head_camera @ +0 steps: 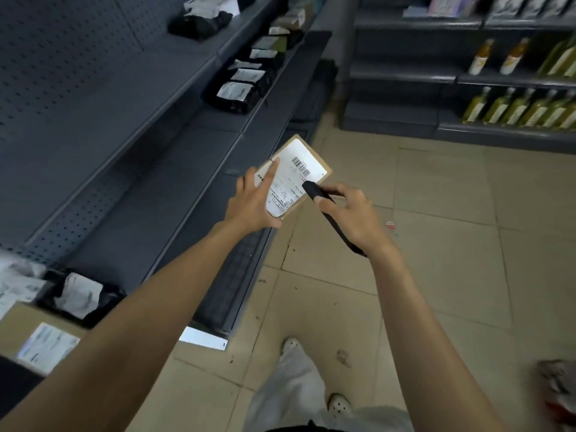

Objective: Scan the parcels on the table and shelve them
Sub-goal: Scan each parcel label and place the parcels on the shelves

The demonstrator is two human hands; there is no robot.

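Observation:
My left hand (254, 202) grips a small brown cardboard parcel (321, 162) from its lower left side, label up, over the edge of a dark shelf. A white shipping label with a barcode covers most of the parcel's top. My right hand (349, 213) holds a black handheld scanner (311, 190) with a wrist strap hanging from it. The scanner's front end rests against the label's right edge, just below the barcode.
A dark grey shelf unit (149, 169) runs along the left, with black bagged parcels (237, 95) further along and a bag and box (46, 338) at the near left. Another shelf unit with bottles (517, 109) stands at the back right. Tiled floor (436, 275) lies underfoot.

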